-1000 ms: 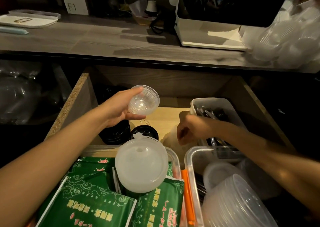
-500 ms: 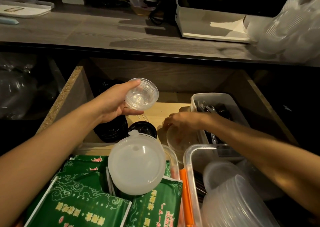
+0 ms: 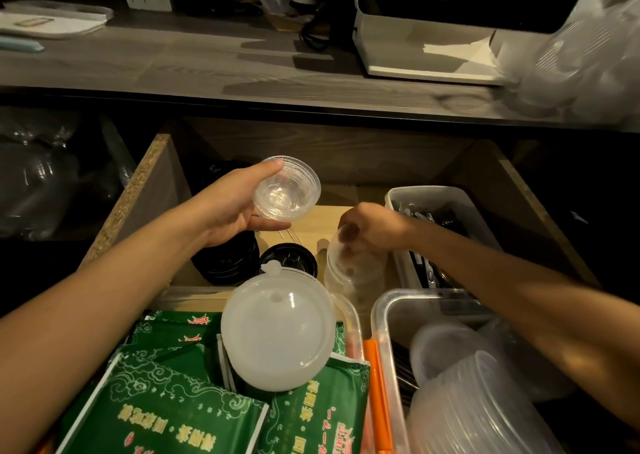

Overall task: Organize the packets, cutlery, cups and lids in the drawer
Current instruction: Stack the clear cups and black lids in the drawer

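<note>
My left hand [image 3: 228, 207] holds a small stack of clear plastic sauce cups [image 3: 285, 190] over the back left of the open wooden drawer [image 3: 138, 190]. My right hand [image 3: 372, 228] grips the top of a stack of clear cups [image 3: 349, 266] lying on the drawer floor in the middle. Black lids [image 3: 225, 259] and a black cup lid [image 3: 289, 258] sit below my left hand. A large translucent lid [image 3: 277, 329] rests on green packets [image 3: 166, 401] in a clear bin at the front.
A white bin with black cutlery [image 3: 440, 218] stands at the back right. A clear bin [image 3: 384, 318] with plastic containers and lids [image 3: 467, 401] is at the front right. Orange sticks [image 3: 377, 384] lie between the bins. The counter [image 3: 173, 65] above carries a white box and bagged cups [image 3: 581, 55].
My right hand has shifted from beside the cutlery bin onto the clear cup stack and taken hold of its top. My left hand keeps the sauce cups in about the same place.
</note>
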Tool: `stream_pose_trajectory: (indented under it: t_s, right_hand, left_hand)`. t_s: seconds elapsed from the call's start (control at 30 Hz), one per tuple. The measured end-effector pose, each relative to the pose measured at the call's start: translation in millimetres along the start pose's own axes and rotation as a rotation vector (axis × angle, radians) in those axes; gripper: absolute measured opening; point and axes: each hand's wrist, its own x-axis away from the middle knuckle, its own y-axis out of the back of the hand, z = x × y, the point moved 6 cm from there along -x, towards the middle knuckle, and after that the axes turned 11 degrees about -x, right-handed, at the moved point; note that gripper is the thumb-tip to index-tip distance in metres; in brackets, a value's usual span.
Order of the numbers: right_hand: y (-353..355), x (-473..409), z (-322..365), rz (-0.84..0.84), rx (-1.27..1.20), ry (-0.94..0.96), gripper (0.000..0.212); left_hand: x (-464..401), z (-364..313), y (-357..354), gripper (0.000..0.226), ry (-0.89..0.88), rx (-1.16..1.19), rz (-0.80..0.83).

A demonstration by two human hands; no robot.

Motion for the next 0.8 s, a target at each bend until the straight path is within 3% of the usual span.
stream_pose_trajectory:
  t_s: [0.13, 0.3, 0.53, 0.8]
  right_hand:
    - [27, 3, -3, -0.24, -0.351, -0.036, 0.038]
    - [40, 6, -14, -0.403, -0.564, -0.08, 0.028]
    - [72, 23, -10, -0.693, -1.009, 0.036, 0.029]
    - [90, 35, 11, -0.798, -1.211, 0.11, 0.024]
  left_hand:
    - [0, 0, 1, 0.032, -0.009, 0.004, -0.008]
    - [-1, -1, 1, 0.029, -0.013, 0.01, -0.018]
    - [-5, -3, 11, 0.029, -0.045, 0.057, -0.109]
    - [-11, 0, 13, 0.031, -0.056, 0.072, -0.163]
